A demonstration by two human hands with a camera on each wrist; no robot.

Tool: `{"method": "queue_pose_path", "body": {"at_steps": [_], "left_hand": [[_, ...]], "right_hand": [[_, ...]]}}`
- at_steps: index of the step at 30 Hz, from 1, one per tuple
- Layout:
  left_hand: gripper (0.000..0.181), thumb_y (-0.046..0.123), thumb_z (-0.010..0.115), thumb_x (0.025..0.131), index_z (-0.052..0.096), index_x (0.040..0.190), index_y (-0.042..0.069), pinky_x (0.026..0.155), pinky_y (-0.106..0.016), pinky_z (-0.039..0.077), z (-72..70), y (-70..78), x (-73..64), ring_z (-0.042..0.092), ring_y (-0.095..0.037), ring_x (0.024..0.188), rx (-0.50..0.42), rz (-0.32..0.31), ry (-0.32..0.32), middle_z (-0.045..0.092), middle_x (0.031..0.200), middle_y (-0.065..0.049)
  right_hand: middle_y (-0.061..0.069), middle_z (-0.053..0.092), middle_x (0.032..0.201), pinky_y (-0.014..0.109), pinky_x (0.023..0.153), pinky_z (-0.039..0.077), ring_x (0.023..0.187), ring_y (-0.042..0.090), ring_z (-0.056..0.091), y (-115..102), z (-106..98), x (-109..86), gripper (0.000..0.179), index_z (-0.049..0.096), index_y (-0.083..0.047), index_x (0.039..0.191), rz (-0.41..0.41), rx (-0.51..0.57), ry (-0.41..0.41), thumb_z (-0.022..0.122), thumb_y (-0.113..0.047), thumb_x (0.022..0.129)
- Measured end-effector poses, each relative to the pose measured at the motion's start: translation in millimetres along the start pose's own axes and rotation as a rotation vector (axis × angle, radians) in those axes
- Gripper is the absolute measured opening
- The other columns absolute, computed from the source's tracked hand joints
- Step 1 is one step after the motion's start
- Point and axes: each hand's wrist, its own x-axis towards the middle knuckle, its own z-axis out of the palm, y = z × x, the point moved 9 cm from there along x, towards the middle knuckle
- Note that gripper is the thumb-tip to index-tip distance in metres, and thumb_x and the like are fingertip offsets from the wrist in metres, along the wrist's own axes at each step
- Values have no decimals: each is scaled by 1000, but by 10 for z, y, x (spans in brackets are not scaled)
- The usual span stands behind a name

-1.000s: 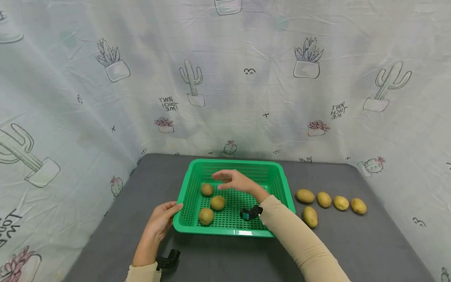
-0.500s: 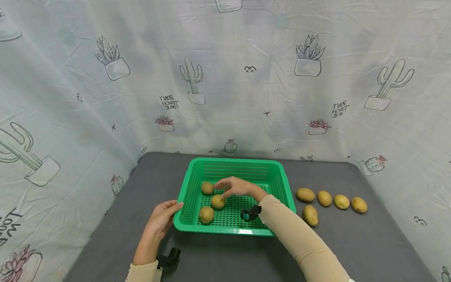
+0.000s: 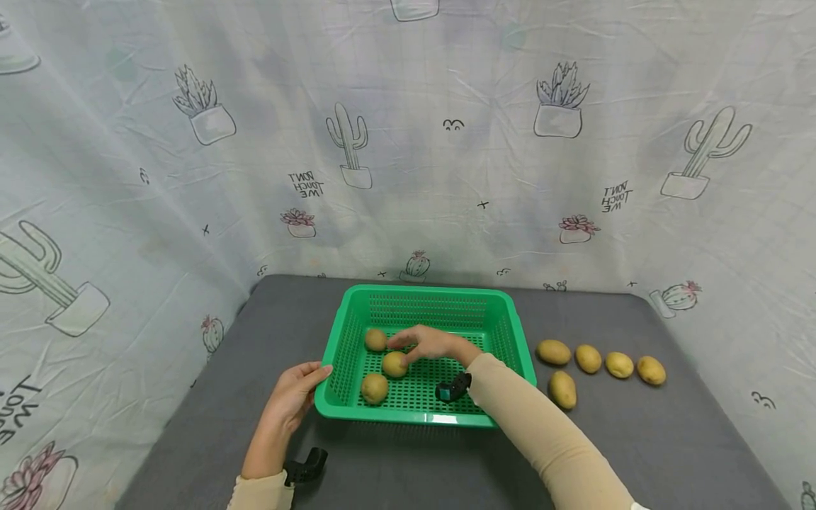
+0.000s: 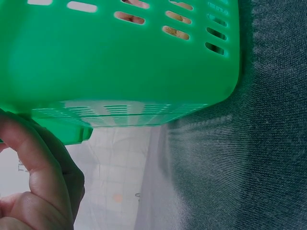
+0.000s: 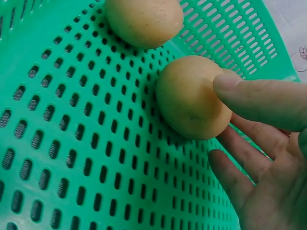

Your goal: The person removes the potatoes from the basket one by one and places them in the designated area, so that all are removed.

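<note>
A green slotted plastic basket [image 3: 408, 416] sits on the dark table, with three potatoes in its left half. My left hand [image 3: 293, 393] grips the basket's left rim, thumb on top; in the left wrist view the basket wall [image 4: 120, 62] rises beside the curled fingers. Inside the basket, my right hand [image 3: 428, 341] is at the middle potato [image 3: 393, 365]. In the right wrist view the thumb overlaps this potato's [image 5: 184, 103] side, and the other fingers reach loosely beyond and below it. A nearer potato [image 3: 374, 389] and a farther potato [image 3: 375, 340] lie close by.
To the right of the basket, several potatoes lie on the grey tabletop [image 3: 637, 439]: a row at the back, including one potato [image 3: 552, 352] near the basket, and one potato [image 3: 562, 389] in front. A cactus-print curtain [image 3: 408, 142] hangs behind and along both sides.
My right hand has come down from above the basket floor to the middle potato, thumb now at its side. The left hand keeps its grip on the rim; the potatoes stay where they were.
</note>
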Motion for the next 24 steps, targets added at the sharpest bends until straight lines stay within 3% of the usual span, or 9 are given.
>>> {"method": "queue_pose_path", "body": {"at_steps": [16, 24], "left_hand": [[38, 15, 56, 96, 48, 122, -13, 61, -22, 52, 5, 9, 8, 62, -5, 64, -1, -2, -14, 65, 79, 3], [36, 14, 57, 96, 50, 120, -12, 60, -23, 51, -5, -5, 10, 61, -6, 63, 14, -2, 8, 65, 78, 2]], "right_hand": [[3, 45, 145, 37, 104, 40, 132, 22, 42, 35, 48, 36, 60, 45, -14, 142, 74, -165, -33, 69, -17, 87], [2, 47, 143, 34, 100, 42, 127, 18, 46, 82, 72, 45, 61, 47, -17, 141, 99, -147, -30, 71, -12, 85]]}}
